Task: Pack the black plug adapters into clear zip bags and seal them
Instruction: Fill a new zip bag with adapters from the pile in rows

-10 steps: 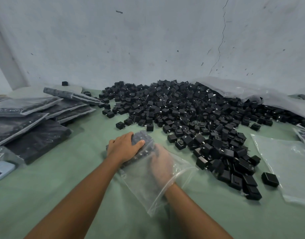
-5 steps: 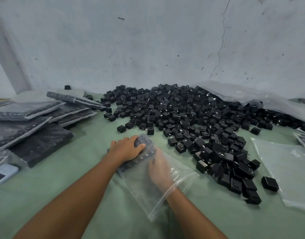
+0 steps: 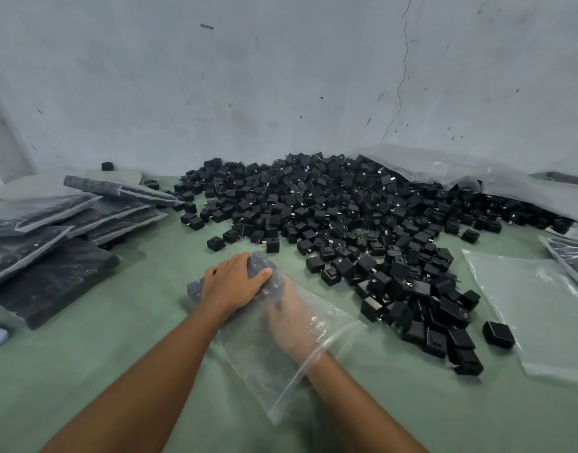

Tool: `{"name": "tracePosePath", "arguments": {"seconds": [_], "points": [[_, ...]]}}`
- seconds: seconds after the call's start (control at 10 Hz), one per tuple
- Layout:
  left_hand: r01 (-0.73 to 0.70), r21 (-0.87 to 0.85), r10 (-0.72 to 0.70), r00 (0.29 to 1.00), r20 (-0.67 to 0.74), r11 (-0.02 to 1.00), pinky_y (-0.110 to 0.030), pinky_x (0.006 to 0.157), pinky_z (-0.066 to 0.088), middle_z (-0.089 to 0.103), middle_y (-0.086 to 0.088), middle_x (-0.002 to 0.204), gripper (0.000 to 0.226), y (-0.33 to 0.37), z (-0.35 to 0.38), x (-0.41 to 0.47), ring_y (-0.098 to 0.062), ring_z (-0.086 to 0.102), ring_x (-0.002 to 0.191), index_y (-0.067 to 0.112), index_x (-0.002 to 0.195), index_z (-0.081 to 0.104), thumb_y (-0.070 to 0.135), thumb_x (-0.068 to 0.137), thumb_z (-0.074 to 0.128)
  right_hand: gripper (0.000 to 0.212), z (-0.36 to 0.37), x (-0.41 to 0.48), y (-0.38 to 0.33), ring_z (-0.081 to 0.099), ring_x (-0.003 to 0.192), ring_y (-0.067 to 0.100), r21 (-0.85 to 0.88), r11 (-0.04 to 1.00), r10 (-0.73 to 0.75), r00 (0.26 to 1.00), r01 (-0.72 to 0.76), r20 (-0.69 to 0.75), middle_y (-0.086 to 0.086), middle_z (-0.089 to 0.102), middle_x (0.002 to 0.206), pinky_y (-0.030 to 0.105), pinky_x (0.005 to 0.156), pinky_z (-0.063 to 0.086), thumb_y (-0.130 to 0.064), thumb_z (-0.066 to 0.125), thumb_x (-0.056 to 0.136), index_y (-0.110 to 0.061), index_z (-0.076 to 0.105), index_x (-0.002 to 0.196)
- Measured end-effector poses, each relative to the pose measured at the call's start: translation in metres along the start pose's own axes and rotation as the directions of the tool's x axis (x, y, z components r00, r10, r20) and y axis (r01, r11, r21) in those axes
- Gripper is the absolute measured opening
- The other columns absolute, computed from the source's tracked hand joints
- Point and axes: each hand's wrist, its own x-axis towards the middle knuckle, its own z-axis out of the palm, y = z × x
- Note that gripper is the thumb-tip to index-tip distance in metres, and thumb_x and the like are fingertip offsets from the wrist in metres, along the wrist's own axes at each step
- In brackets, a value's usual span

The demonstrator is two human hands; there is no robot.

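**Midway Through One Bag, With Most of the Heap Unpacked**

Filling one zip bag (image 3: 281,380) on the green counter (image 3: 85,354). Cupping its far end with the left hand (image 3: 235,282), fingers bent over the block of plug adapters (image 3: 263,264) already inside, holding them through the plastic. Reaching in through the open mouth with the right hand (image 3: 291,318), blurred behind the film: cannot tell whether spread, closed or holding anything. Not sealed yet, and slack and unfilled along the near half. Already packed and set at the left: a stack of filled bags (image 3: 52,230). Left to pack, judging by the loose heap (image 3: 346,217) beyond and to the right: by far the larger share. Within reach at the right, an empty bag (image 3: 536,308).
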Motion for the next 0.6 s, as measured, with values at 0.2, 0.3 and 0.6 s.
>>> {"name": "tracePosePath", "arguments": {"seconds": [0.2, 0.3, 0.6], "points": [[0.010, -0.006, -0.010, 1.000, -0.021, 1.000, -0.046, 0.109, 0.032, 0.056, 0.007, 0.140, 0.075, -0.004, 0.003, 0.005, -0.018, 0.050, 0.129, 0.029, 0.143, 0.043, 0.079, 0.087, 0.035, 0.043, -0.061, -0.068, 0.011, 0.049, 0.132, 0.018, -0.048, 0.983, -0.148, 0.919, 0.177, 0.365, 0.003, 0.055, 0.140, 0.029, 0.114, 0.035, 0.001, 0.048, 0.094, -0.013, 0.061, 0.132], [0.006, -0.006, -0.006, 1.000, -0.027, 1.000, -0.046, 0.108, 0.033, 0.057, 0.008, 0.138, 0.074, -0.005, 0.006, 0.007, -0.018, 0.051, 0.127, 0.029, 0.141, 0.044, 0.079, 0.087, 0.035, 0.034, -0.104, -0.097, 0.030, 0.065, 0.085, 0.003, -0.031, 0.980, -0.165, 0.897, 0.194, 0.410, -0.008, 0.072, 0.093, 0.027, 0.081, 0.053, -0.010, 0.049, 0.078, -0.031, 0.074, 0.087], [-0.007, -0.016, 0.006, 0.999, -0.036, 1.000, -0.048, 0.110, 0.033, 0.058, 0.005, 0.138, 0.074, -0.004, 0.006, 0.004, -0.020, 0.053, 0.126, 0.028, 0.142, 0.044, 0.079, 0.088, 0.035, 0.026, -0.162, -0.031, 0.058, 0.048, 0.109, 0.021, -0.765, 0.628, -0.183, 0.983, 0.142, 0.031, -0.010, 0.062, 0.119, 0.032, 0.094, 0.037, -0.034, 0.052, 0.099, -0.032, 0.060, 0.124]]}}
